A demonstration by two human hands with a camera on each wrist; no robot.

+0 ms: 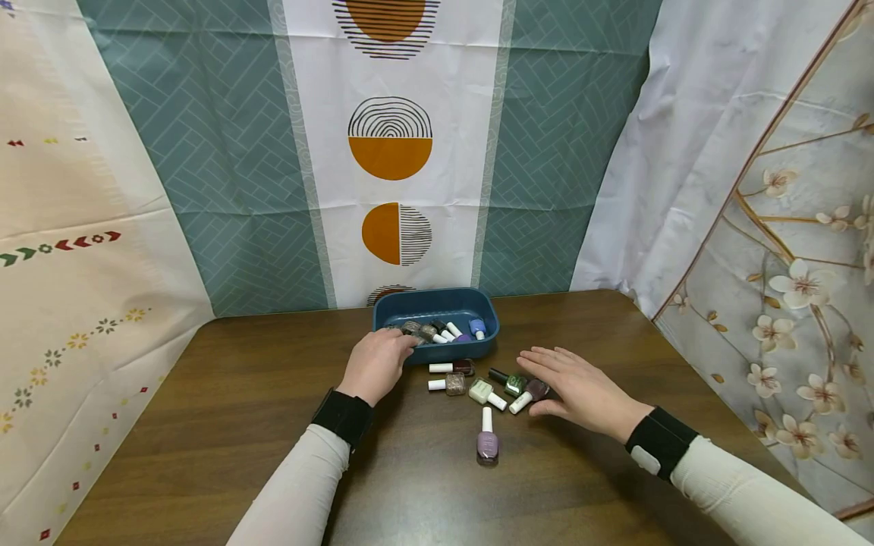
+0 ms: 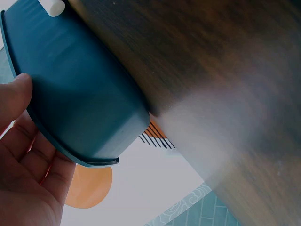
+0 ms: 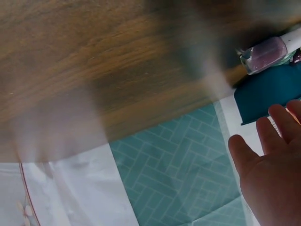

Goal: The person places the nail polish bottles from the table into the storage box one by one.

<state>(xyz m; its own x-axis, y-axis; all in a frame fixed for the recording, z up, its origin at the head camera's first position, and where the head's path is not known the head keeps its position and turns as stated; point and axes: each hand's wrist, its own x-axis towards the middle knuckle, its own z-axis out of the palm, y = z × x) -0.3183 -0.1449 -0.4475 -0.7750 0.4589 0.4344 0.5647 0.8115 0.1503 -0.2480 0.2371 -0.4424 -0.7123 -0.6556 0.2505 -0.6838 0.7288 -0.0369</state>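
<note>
Six nail polish bottles lie scattered on a dark wooden worktop (image 1: 205, 425), just in front of a blue tray (image 1: 437, 307) that sits at the centre of the frame against a patterned curtain. More bottles rest inside the tray, packed along its near wall.

The left hand (image 1: 377, 362), left of centre, reaches to the tray's near left corner. Its fingers curl over the rim and onto the bottles there; whether they actually pinch one cannot be told from this angle. In the left wrist view the palm sits against the outside of the tray wall.

The right hand (image 1: 580, 387), right of centre, hovers flat with its fingers straight and loosely spread, holding nothing. Its fingertips lie just beside a dark plum bottle (image 1: 531, 393) with a white cap. Left of that are a dark green bottle (image 1: 510, 381), a pale green bottle (image 1: 483, 392), a glittery brown bottle (image 1: 451, 384) and a dark red bottle (image 1: 456, 367), all on their sides and close together.

A lilac bottle (image 1: 487, 440) lies apart, lower in the frame, cap pointing toward the tray.

Both forearms wear cream sleeves with black wrist straps.
</note>
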